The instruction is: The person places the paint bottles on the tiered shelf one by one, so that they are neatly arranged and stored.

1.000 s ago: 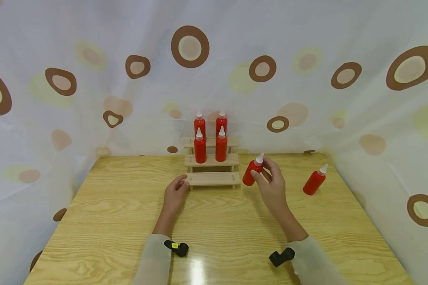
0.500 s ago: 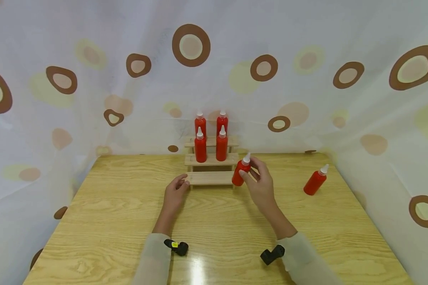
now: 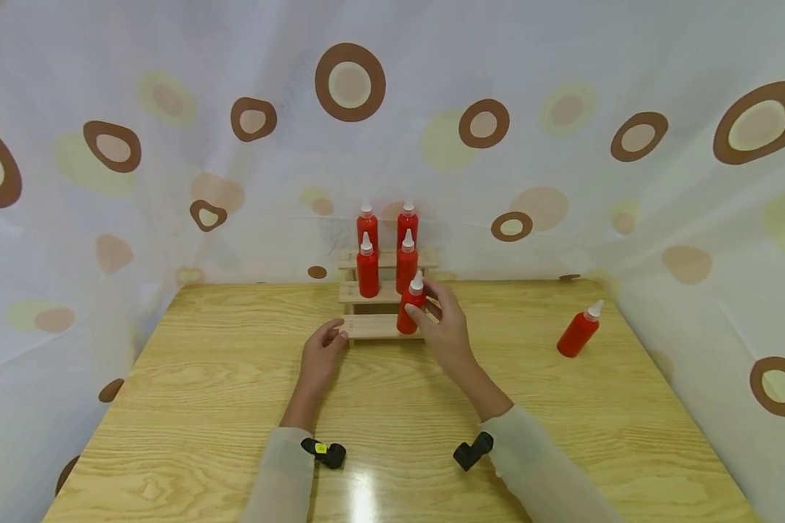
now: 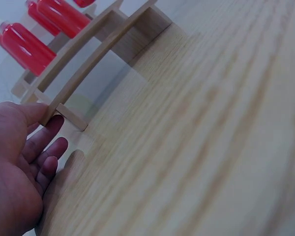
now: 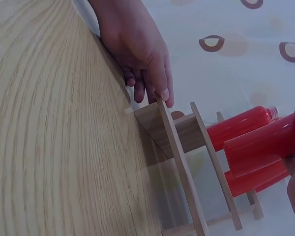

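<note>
My right hand (image 3: 446, 328) grips a red squeeze bottle (image 3: 408, 314) with a white pointed cap, thumb on the near side. In the right wrist view this bottle (image 5: 265, 147) hangs a little above the lowest step of the wooden three-step rack (image 3: 379, 327), its base apart from the board. My left hand (image 3: 320, 356) pinches the left end of that lowest step; the left wrist view has the thumb on top and a finger (image 4: 49, 130) underneath. Two red bottles (image 3: 368, 274) stand on the middle step, and two more (image 3: 367, 226) on the top step behind.
Another red bottle (image 3: 577, 334) with a white cap stands on the wooden table (image 3: 222, 407) at the right. A patterned white cloth (image 3: 275, 181) rises behind the rack and along both sides of the table.
My right hand has carried the red bottle leftward, from right of the rack to over the right half of its lowest step. My left hand has stayed in place.
</note>
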Motion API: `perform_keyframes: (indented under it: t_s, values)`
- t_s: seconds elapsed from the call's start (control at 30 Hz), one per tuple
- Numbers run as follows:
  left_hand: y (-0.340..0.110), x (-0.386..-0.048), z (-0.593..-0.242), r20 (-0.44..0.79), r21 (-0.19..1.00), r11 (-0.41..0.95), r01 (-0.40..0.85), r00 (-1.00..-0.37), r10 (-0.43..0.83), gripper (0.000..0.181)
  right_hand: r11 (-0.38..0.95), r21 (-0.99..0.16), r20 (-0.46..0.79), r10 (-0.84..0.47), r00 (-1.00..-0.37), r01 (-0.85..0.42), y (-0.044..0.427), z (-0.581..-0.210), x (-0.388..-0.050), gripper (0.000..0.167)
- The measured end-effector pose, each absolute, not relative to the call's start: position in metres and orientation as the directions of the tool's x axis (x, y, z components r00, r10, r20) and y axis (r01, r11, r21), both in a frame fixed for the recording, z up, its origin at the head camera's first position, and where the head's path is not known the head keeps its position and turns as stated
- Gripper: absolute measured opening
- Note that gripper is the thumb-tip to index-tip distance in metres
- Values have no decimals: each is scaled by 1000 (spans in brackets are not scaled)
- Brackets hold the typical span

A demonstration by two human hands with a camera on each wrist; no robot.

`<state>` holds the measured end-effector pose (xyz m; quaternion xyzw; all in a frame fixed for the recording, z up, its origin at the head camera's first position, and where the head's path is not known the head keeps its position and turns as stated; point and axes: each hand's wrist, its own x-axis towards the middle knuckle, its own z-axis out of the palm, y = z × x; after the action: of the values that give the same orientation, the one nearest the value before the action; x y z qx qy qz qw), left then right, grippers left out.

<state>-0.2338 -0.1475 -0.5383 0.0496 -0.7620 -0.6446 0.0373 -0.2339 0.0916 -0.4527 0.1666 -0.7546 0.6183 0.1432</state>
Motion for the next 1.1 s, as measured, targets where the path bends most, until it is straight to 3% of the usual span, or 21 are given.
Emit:
perform_keyframes:
  t_s: [0.63,1.1]
  values:
    - [-147,-237,-541,-10,984,175,-36,-989,-149,35,214,-862,439,-136,-888,-459,35,-477,-264,52]
    - [-146,-235,-537,-8,981,192,-35,-990,-143,35,266,-870,382,-169,-909,-415,23,-480,-270,51]
